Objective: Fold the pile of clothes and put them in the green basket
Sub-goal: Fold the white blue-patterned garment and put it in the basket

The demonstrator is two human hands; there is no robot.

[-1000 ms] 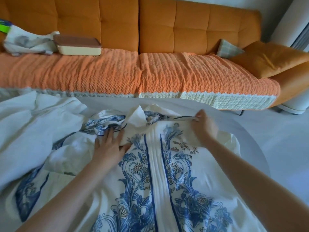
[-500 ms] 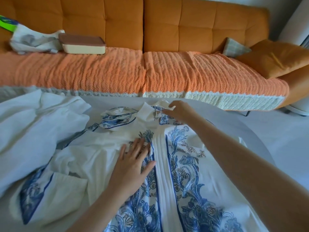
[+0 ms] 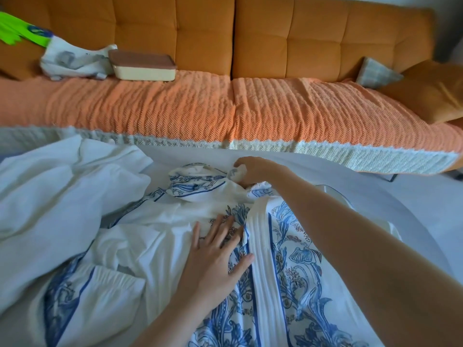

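Observation:
A white garment with a blue floral print [image 3: 288,271] lies spread on the round white table [image 3: 375,196], its pleated white strip running down the middle. My left hand [image 3: 215,254] presses flat on the print, fingers spread, just left of that strip. At the garment's far end my right hand [image 3: 253,169] pinches a bunched bit of the collar. A plain white garment [image 3: 55,196] lies crumpled at the left. A corner of something bright green [image 3: 20,33] shows at the top left on the sofa; whether it is the basket is unclear.
An orange sofa [image 3: 225,108] with a knitted cover runs across behind the table. On it sit a cream box with a brown lid [image 3: 142,67], a printed white cloth [image 3: 72,62], a checked cushion [image 3: 375,73] and an orange cushion [image 3: 431,91]. Pale floor lies at right.
My left hand slid from the left shoulder area down onto the middle of the print. My right hand moved left from the right shoulder to the collar and gathered it in its fingers.

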